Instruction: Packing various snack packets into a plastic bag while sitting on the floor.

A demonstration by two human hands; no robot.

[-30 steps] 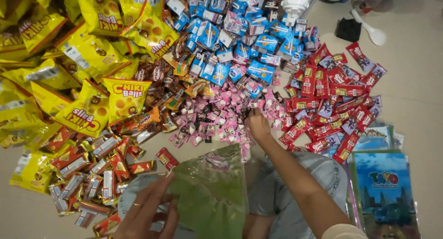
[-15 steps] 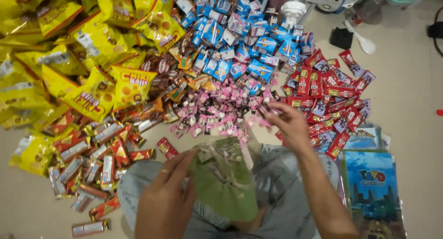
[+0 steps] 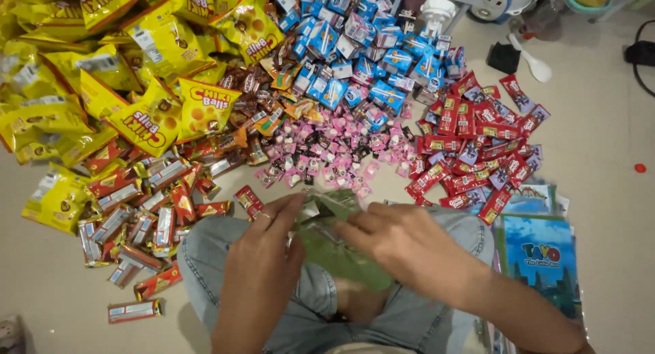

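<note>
Head view
Bag (image 3: 341, 255): clear green plastic, on the lap over the jeans (image 3: 218, 258), between both hands.
Left hand (image 3: 263, 258): grips the bag's left edge near its mouth, fingers curled, ring on one finger.
Right hand (image 3: 402, 241): pinches the bag's top right edge, fingers closed on the plastic.
Pink sweets (image 3: 334, 152): heap on the floor just beyond the bag.
Red bars (image 3: 477, 146): pile right of the sweets.
Yellow packs (image 3: 102, 74): far left.
Blue packs (image 3: 361, 47): top centre.
Book (image 3: 542, 258): by the right knee.

Both hands on green bag (image 3: 339, 253) over lap: left hand (image 3: 263, 258) gripping edge, right hand (image 3: 402, 241) at mouth. Pink candies (image 3: 334, 149) just beyond, yellow snack packs (image 3: 123, 74) far left.
</note>
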